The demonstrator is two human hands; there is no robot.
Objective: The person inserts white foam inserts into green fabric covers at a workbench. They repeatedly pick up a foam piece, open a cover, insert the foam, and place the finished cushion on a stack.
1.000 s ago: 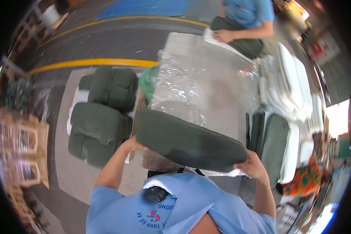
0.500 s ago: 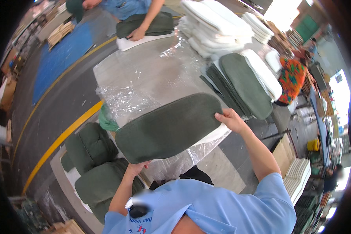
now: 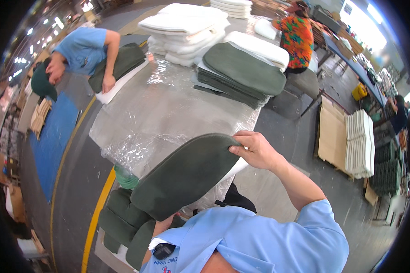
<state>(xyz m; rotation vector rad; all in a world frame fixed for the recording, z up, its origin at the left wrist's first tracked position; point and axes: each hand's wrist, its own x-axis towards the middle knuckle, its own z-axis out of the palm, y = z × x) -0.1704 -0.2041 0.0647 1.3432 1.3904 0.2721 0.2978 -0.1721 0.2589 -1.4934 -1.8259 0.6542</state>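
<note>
Pad (image 3: 187, 177), green, clamped in right hand (image 3: 258, 151), left hand (image 3: 165, 224) beneath, grip hidden, yellow container (image 3: 360, 91), contents unclear

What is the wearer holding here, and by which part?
A dark green oblong cushion: the right hand grips its far right end. The left hand is at its near edge, mostly hidden, so its hold cannot be told.

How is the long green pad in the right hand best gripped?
Probably at both rounded ends, one hand from each side: the long green pad slants in view. The right hand pinches its upper end; the left hand is partly hidden below.
</note>
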